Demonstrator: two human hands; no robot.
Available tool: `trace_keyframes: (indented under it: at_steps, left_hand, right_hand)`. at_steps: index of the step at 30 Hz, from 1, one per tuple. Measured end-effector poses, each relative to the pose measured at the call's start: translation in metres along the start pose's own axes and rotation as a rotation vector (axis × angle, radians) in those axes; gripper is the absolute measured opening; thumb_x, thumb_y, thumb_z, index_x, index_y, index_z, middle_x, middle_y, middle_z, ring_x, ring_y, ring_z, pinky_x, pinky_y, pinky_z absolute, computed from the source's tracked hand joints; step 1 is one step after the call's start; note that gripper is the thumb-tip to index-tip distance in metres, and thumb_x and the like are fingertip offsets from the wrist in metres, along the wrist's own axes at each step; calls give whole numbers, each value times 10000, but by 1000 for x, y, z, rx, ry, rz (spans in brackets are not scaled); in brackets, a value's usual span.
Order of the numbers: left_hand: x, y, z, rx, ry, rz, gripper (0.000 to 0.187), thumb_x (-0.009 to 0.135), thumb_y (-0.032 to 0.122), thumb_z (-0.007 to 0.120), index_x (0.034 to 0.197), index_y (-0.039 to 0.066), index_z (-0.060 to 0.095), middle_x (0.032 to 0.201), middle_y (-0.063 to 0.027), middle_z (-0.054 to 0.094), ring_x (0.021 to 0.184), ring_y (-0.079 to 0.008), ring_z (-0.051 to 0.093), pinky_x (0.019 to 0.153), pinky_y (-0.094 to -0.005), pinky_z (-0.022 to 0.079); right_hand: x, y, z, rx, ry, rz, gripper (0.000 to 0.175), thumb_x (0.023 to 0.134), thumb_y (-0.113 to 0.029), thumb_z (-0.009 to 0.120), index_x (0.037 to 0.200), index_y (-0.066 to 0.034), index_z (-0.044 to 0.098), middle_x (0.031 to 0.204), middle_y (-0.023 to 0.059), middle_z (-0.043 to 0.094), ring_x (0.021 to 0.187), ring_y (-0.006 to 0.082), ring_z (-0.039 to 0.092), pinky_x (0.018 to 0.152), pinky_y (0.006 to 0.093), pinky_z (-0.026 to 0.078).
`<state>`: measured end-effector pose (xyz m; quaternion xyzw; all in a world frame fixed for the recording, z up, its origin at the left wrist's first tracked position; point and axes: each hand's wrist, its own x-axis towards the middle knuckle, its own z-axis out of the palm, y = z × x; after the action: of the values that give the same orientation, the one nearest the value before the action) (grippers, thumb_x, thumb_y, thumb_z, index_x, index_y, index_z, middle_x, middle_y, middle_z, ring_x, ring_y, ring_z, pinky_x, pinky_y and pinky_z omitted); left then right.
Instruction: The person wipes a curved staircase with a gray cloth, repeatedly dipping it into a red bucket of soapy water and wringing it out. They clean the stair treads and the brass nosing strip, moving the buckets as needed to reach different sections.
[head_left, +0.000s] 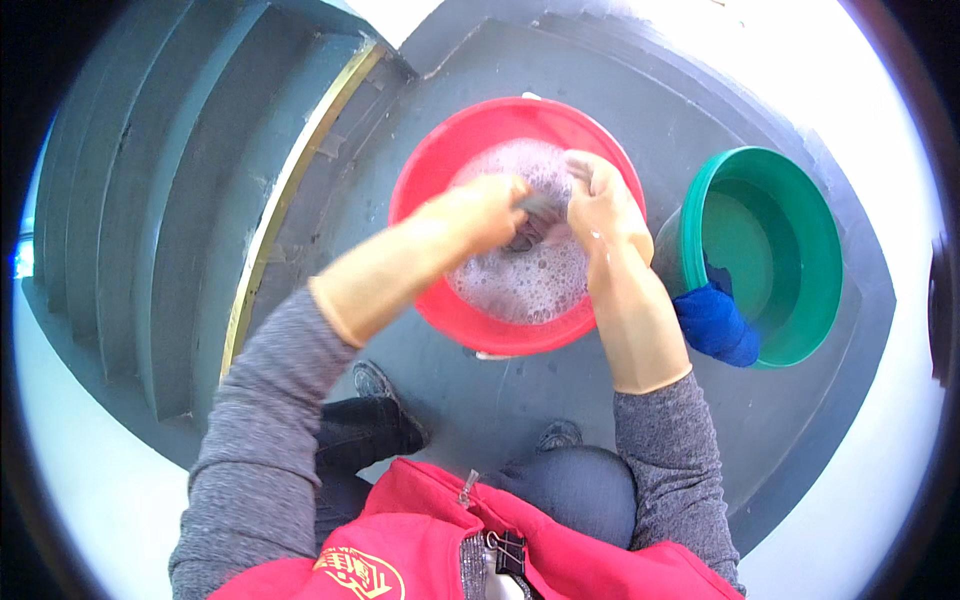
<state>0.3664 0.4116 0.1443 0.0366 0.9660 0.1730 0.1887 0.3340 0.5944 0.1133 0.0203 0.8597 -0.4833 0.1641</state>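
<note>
Both hands wear cream-coloured rubber gloves that reach up the forearms. Dark grey wet cloth (534, 225) hangs bunched over the suds, and my left hand (486, 211) grips it. My right hand (606, 204) is at the right side of the basin, its fingers curled; whether it also holds part of the cloth is hard to make out. Below both hands, a round red plastic basin (424, 180) stands on the floor with foamy water (517, 289) inside. Motion blurs my left hand a little.
Right of the basin stands a green plastic bucket (825, 225) holding some water. A blue cloth (716, 322) drapes over its near rim. Grey stairs (180, 202) descend at the left, edged by a yellow strip (289, 180). My shoes rest on the grey floor (457, 405) close to the basin.
</note>
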Motion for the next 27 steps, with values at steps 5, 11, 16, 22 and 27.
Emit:
trace_keyframes:
  at_steps: [5,11,16,22,27]
  left_hand:
    - [20,13,60,240,-345,-65,317,980,142,611,1267,125,746,1279,-159,746,1191,-348,715,1030,-473,554]
    - [14,2,73,388,-480,198,329,994,295,621,1262,171,767,1252,-143,766,1156,-288,747,976,-414,579]
    - [37,-19,100,522,-274,230,398,941,327,687,1296,159,753,1354,-123,722,1223,-302,698,1065,-447,535]
    - [17,-12,-6,-171,-180,-147,368,826,183,768,1164,39,791,1114,-106,775,1036,-252,717,940,-404,558]
    - [-74,40,-116,-623,-157,91,352,780,46,807,1125,-19,787,873,-45,745,832,-95,673,739,-298,527]
  right_hand:
    - [-6,-8,0,-11,5,80,419,1073,-265,526,1488,-234,574,1456,156,643,1328,362,625,1119,455,493]
    - [-30,4,22,974,41,483,426,954,-299,740,1339,-136,657,1160,101,711,1065,266,680,836,371,583]
    - [-46,13,24,863,-93,371,486,1024,-427,635,1348,-65,638,1211,109,701,1019,244,667,882,399,504]
    - [-43,-11,27,1233,-119,869,626,1054,-496,620,1549,-130,503,1431,94,653,1233,366,646,1125,648,303]
    - [-34,-18,37,1660,-334,1083,533,1045,-415,671,1471,-124,538,1402,119,662,1248,371,664,1125,643,426]
